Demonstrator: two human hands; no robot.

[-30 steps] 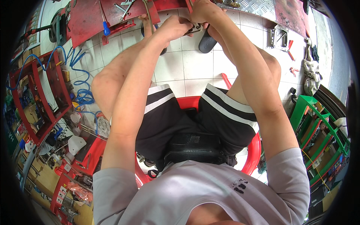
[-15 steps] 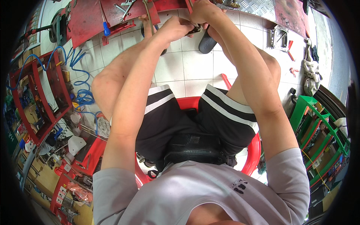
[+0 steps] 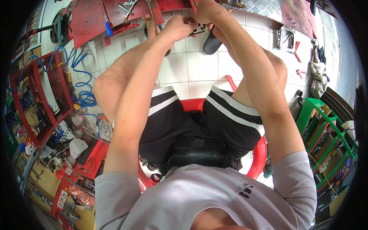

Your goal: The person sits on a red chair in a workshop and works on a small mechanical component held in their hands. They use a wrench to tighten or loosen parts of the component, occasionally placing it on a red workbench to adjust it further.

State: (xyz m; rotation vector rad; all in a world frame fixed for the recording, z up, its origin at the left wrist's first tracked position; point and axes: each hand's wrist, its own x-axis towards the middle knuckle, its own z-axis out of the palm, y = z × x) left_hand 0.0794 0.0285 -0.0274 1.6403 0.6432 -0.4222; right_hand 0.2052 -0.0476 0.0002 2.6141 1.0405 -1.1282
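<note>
Head view: red platform (image 3: pixel 88 23) along the top, front edge facing the person.
Blue hose (image 3: pixel 86 100): coiled below the platform's left front corner.
Screwdriver (image 3: pixel 109 30): blue handle at that front edge.
Wrenches (image 3: pixel 124 8): on the platform, right of the screwdriver.
Left hand (image 3: pixel 181 29): fingers bent, gripping a small metal part (image 3: pixel 199 30).
Small metal part: between both hands, near the platform's front edge.
Right hand (image 3: pixel 207 13): curled just beside it; grip hidden, cannot tell.
Metal bracket (image 3: pixel 286 38): near the platform's right front corner.
</note>
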